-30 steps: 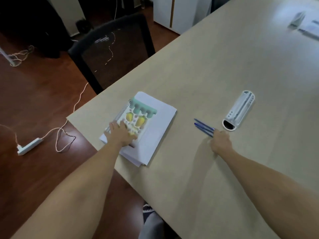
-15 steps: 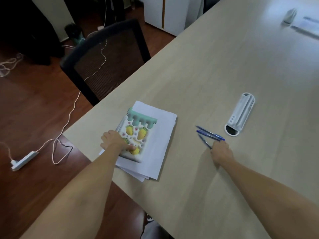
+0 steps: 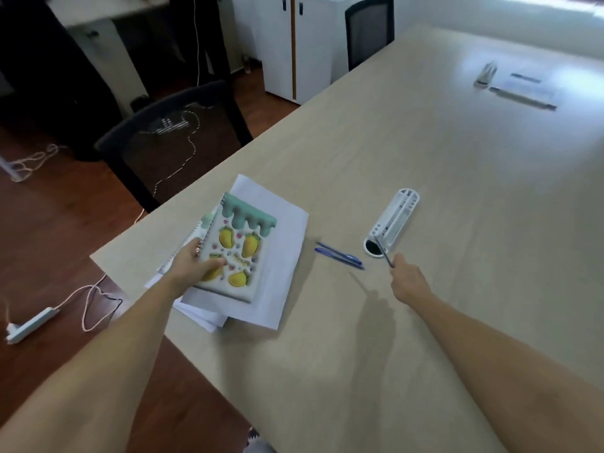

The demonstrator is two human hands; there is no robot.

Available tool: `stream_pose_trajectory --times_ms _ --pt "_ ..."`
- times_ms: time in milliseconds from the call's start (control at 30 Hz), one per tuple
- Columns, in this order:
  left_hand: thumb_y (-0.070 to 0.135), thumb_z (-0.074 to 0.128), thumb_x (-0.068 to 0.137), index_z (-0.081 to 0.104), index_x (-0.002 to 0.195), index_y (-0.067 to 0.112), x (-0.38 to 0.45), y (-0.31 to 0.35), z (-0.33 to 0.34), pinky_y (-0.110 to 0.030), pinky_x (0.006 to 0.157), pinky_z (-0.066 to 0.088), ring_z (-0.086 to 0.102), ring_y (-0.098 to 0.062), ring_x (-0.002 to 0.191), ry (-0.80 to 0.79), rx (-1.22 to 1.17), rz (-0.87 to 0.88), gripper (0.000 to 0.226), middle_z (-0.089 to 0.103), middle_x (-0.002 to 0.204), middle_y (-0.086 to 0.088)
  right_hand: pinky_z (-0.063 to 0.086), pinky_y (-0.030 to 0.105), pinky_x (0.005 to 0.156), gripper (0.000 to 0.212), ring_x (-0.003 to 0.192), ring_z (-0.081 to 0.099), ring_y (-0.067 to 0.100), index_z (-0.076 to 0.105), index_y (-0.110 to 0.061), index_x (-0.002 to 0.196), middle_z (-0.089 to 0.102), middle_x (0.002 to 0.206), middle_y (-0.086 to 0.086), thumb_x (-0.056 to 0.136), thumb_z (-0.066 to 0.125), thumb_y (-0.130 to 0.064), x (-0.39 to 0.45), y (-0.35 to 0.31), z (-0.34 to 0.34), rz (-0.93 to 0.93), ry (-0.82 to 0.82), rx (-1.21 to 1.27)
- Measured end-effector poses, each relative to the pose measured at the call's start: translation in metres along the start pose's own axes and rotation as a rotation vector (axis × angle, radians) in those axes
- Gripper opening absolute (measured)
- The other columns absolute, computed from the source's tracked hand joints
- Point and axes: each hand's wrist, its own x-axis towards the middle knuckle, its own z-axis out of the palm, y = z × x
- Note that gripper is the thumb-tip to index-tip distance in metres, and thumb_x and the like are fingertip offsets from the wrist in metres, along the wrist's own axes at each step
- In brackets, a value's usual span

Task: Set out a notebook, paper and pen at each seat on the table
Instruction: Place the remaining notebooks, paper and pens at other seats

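**Notebook lifted in one hand, pen held in the other**

The left hand [image 3: 191,264] is closed on the near corner of a notebook [image 3: 240,248] with a mint-green top and yellow fruit on its cover — the thumb lies on the cover and the fingers are under it. The notebook is tilted up above a stack of white paper [image 3: 281,230], left of the frame's centre near the table's corner. A second spiral edge shows just left of the notebook; I cannot tell what it belongs to.

The right hand [image 3: 407,277], right of centre, is pinched around a dark pen [image 3: 382,253] that points up and left, its tip over the dark end of a white pen holder [image 3: 394,220] lying flat. Two blue pens [image 3: 340,255] lie on the table [image 3: 441,152] between the paper and the holder.

A black chair [image 3: 173,138] stands at the table's left edge. In the upper right — blurred — paper and a pen lie at another seat [image 3: 523,89].
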Motion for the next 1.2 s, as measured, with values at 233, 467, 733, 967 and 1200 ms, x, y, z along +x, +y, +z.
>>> stream_pose_trajectory --times_ms 233,467,733,967,1200 --pt "0.008 0.076 0.078 0.055 0.097 0.021 -0.131 0.008 0.175 -0.026 0.065 0.056 0.066 -0.012 0.077 0.02 -0.354 -0.148 0.031 0.068 0.093 0.0 0.044 0.037 0.071 0.014 0.093 0.06 0.039 0.04 -0.007 0.103 0.06 0.103 0.026 0.091 0.04 -0.001 -0.012 0.113 -0.029 -0.083 -0.029 -0.026" --pt "0.02 0.067 0.086 0.048 0.103 0.008 -0.195 0.005 0.352 -0.034 0.083 0.053 0.063 -0.024 0.09 0.139 -0.321 -0.294 0.028 0.066 0.112 -0.014 0.038 0.031 0.068 0.008 0.088 0.058 0.034 0.033 -0.01 0.091 0.058 0.102 0.022 0.093 0.038 -0.005 -0.004 0.215 -0.046 -0.014 -0.059 -0.08" --pt "0.045 0.059 0.084 -0.001 0.152 0.028 -0.199 0.02 0.421 -0.042 0.117 0.016 0.0 -0.029 0.149 -0.028 0.699 0.032 0.092 -0.004 0.16 -0.008 0.039 0.033 0.071 0.018 0.09 0.055 0.032 0.045 -0.012 0.11 0.05 0.11 0.014 0.094 0.036 -0.013 0.032 0.251 -0.046 0.03 -0.067 -0.188" --pt "0.07 0.045 0.079 -0.001 0.152 0.034 -0.153 0.036 0.436 -0.057 0.115 -0.01 -0.028 -0.028 0.144 -0.257 1.029 0.155 0.093 -0.026 0.159 -0.002 0.036 0.031 0.064 0.009 0.07 0.047 0.028 0.048 -0.014 0.093 0.041 0.08 0.007 0.092 0.039 -0.013 0.088 0.247 -0.053 -0.01 0.064 -0.121" --pt "0.09 0.0 0.064 -0.012 0.151 0.012 -0.138 0.055 0.482 -0.058 0.116 -0.006 -0.037 -0.022 0.137 -0.202 1.046 0.069 0.118 -0.036 0.152 -0.005 0.036 0.03 0.063 0.014 0.067 0.046 0.028 0.057 -0.013 0.097 0.044 0.085 0.008 0.089 0.046 -0.017 0.147 0.236 -0.048 -0.066 0.16 -0.035"
